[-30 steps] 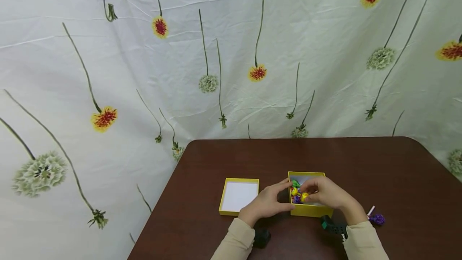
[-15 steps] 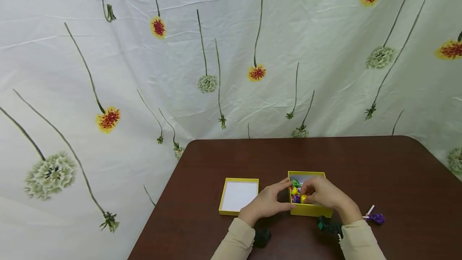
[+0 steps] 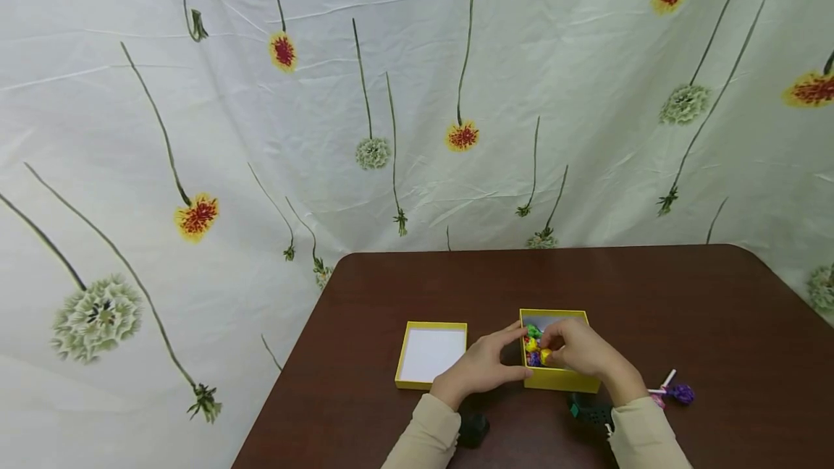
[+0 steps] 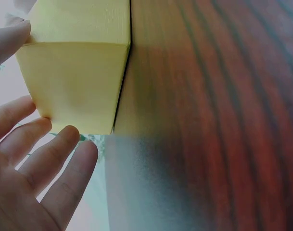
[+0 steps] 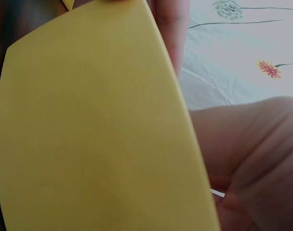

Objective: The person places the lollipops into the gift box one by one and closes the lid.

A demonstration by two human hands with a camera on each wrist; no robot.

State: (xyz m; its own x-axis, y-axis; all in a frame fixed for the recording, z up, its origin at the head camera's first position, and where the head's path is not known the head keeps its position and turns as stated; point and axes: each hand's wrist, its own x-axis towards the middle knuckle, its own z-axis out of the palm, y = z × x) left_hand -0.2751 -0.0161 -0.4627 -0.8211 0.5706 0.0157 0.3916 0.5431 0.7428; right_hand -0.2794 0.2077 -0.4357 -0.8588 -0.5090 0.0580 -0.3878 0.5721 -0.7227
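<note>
A yellow box (image 3: 560,380) stands uncovered on the table, with several wrapped lollipops along the left of its inside, among them a green one (image 3: 533,331) and a purple one (image 3: 533,359). My left hand (image 3: 478,366) rests against the box's left side, fingers spread; thumb and fingertips touch its edges in the left wrist view. Reaching in over the front wall, my right hand (image 3: 583,348) pinches a yellow-wrapped lollipop (image 3: 546,357) low in the box. The box wall (image 5: 98,120) hides most of those fingers in the right wrist view; a short white stick (image 5: 217,193) shows beside the palm.
A shallow yellow lid (image 3: 432,355) lies white inside up, left of the box. Right of my right wrist lie a purple lollipop (image 3: 681,394) and a pink one (image 3: 658,400) partly behind the sleeve. A flowered cloth (image 3: 417,93) hangs behind the brown table (image 3: 651,295).
My right hand has shifted slightly left inside the box, the yellow lollipop moving with it. More of the lollipops beside my right sleeve shows. The left hand and the box stay put.
</note>
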